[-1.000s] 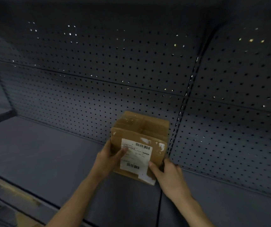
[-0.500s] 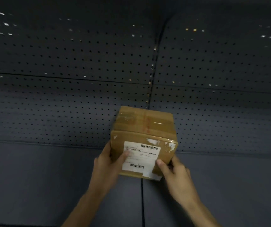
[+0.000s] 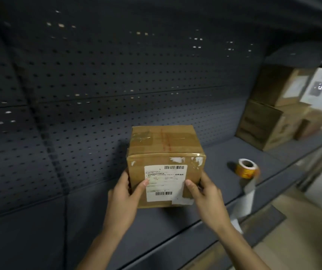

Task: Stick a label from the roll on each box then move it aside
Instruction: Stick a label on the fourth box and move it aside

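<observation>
Both hands grip the cardboard box [image 3: 166, 164] over the dark shelf [image 3: 214, 188], left hand [image 3: 124, 197] and right hand [image 3: 207, 195] clasping its labelled front corners, while the label roll [image 3: 246, 168] sits just to the right.

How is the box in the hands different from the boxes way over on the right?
The held box is gripped by the left hand and right hand; the stacked boxes sit untouched. The held box is alone and sharp, with barcodes showing; the stacked boxes are piled and blurred. All are brown cardboard with white labels.
</observation>
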Available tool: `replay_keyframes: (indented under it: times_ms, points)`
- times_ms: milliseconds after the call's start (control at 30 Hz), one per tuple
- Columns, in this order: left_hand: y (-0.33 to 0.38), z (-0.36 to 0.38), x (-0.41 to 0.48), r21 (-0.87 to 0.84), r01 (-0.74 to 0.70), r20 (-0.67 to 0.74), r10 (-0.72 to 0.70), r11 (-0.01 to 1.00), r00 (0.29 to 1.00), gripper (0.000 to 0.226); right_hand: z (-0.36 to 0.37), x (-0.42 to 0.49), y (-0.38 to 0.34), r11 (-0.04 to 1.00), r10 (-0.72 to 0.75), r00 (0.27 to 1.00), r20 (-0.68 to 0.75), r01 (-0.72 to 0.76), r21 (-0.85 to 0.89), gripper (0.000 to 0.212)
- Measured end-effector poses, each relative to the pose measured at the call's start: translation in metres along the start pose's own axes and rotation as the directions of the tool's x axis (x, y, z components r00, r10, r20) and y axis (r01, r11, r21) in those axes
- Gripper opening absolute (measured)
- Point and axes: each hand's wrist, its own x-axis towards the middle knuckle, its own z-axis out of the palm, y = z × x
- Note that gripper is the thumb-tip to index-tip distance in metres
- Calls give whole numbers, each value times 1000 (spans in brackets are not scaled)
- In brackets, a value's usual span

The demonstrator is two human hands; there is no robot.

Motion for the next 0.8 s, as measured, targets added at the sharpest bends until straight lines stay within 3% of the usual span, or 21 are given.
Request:
replay_keyframes:
  times_ms: [133,333,500,800]
  points:
    - [15,67,10,10,-3,37,3,1000,999,26,-53,19,39,999,13,999,-45,-14,-30,36]
    - [26,147,28,60,36,20,-38,998,999,22,-108,60,88,1000,17,1000,17,-17,1,36]
    - [22,172,40,101,105,-16,-104,989,994,24,-115,87,112,999,46,995,87,-45,-7,34]
    - [12,182,76,128,139,-47,-134,982,990,35,-104,130,127,995,85,993,87,-80,-67,32]
